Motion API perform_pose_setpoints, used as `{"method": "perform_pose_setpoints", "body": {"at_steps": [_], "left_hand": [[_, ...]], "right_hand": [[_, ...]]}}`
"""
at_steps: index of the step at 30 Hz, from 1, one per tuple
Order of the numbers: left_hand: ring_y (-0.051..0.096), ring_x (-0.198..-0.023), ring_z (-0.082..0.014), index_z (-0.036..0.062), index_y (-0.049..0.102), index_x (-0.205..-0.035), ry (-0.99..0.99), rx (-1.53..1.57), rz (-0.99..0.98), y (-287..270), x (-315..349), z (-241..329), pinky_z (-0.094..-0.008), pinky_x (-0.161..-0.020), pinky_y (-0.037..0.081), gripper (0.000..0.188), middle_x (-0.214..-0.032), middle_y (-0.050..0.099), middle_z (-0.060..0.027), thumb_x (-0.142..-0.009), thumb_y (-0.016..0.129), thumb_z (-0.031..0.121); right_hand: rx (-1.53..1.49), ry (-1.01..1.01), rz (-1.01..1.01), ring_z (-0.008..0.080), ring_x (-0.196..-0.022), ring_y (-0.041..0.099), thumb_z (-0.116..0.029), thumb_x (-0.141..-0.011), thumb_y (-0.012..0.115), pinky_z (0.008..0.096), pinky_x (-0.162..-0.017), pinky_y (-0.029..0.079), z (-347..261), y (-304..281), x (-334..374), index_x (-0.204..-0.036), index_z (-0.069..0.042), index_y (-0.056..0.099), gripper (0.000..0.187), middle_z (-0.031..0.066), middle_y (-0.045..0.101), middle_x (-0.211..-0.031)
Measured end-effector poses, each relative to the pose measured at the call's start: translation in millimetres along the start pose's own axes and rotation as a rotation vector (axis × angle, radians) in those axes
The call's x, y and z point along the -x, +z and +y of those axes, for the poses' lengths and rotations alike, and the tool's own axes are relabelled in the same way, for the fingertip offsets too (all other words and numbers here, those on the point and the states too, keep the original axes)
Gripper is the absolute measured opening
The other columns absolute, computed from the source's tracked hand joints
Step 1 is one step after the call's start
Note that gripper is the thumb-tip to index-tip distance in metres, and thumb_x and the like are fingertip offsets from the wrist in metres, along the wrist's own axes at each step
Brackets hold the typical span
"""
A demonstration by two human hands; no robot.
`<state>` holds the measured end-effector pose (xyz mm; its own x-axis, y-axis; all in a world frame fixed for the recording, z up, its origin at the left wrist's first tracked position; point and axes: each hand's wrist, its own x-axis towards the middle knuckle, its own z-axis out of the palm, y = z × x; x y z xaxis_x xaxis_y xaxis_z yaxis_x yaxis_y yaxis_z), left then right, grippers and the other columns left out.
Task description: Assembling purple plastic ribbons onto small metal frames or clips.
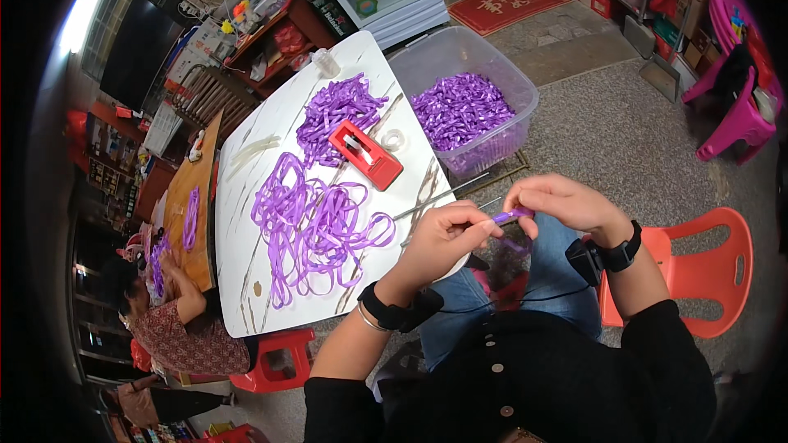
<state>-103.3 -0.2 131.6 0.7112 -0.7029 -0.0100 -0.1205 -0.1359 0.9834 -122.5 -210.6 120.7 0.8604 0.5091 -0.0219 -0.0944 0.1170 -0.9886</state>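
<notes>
Above my lap, just off the table's right edge, a short folded piece of purple ribbon (510, 216) spans the gap between my hands. My left hand (453, 236) pinches one end between thumb and fingertips. The other end is in the closed fingers of my right hand (566, 199). A loose bit of the ribbon hangs below. Thin metal rods (447, 194) reach out past the table edge beside my left hand. On the white marbled table (246, 279) lie a tangle of long purple ribbon (308, 221), a heap of folded purple ribbon pieces (336, 111) and a red tape dispenser (367, 155).
A clear plastic bin (492, 152) full of purple pieces stands beyond the table's right edge. A clear tape roll (393, 140) lies by the dispenser. An orange chair (714, 271) is at my right. Another person (193, 332) handles purple ribbon at a wooden table (201, 238) on the left.
</notes>
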Motion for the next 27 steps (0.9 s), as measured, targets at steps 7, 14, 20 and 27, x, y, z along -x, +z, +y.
{"method": "perform_pose_setpoints", "body": {"at_steps": [7, 14, 20, 27], "left_hand": [[0.051, -0.065, -0.0086, -0.0024, 0.062, -0.078, -0.066, 0.097, 0.032, -0.2, 1.6, -1.7, -0.021, -0.061, 0.04, 0.015, -0.071, 0.054, -0.0035, -0.082, 0.051, 0.006], [0.05, -0.067, -0.0106, -0.004, 0.062, -0.081, 0.198, -0.305, -0.015, 0.3, -1.9, 5.5, -0.0238, -0.062, 0.04, 0.016, -0.076, 0.056, -0.0042, -0.082, 0.051, 0.006], [0.046, -0.082, -0.0098, -0.0028, 0.063, -0.092, -0.025, 0.154, 0.222, -2.6, -11.9, 5.2, -0.0222, -0.074, 0.036, 0.019, -0.086, 0.047, -0.0024, -0.083, 0.053, 0.011], [0.047, -0.086, -0.0107, -0.0029, 0.061, -0.096, 0.064, 0.074, 0.23, -0.8, -31.0, 19.6, -0.0242, -0.081, 0.037, 0.022, -0.09, 0.047, -0.0031, -0.083, 0.055, 0.013]], "right_hand": [[0.282, -0.042, -0.004, 0.006, -0.06, 0.049, -0.015, -0.085, 0.05, 0.0208, -0.057, 0.039, -4.4, 4.8, 0.1, -0.081, 0.0, 0.057, 0.017, -0.0005, 0.054, -0.066], [-0.074, 0.021, -0.05, 0.0047, -0.061, 0.046, -0.014, -0.085, 0.049, 0.0203, -0.057, 0.037, 6.6, 0.9, -7.6, -0.079, -0.001, 0.056, 0.016, -0.0012, 0.053, -0.07], [0.253, -0.288, 0.488, 0.0037, -0.064, 0.045, -0.011, -0.085, 0.047, 0.0191, -0.057, 0.037, 4.9, 13.1, 4.3, -0.085, -0.001, 0.056, 0.013, -0.0003, 0.054, -0.079], [0.072, -0.195, 0.346, 0.0028, -0.062, 0.049, -0.008, -0.084, 0.05, 0.0183, -0.056, 0.043, 0.5, 42.3, -13.8, -0.105, 0.0, 0.047, 0.023, -0.0003, 0.053, -0.081]]}}
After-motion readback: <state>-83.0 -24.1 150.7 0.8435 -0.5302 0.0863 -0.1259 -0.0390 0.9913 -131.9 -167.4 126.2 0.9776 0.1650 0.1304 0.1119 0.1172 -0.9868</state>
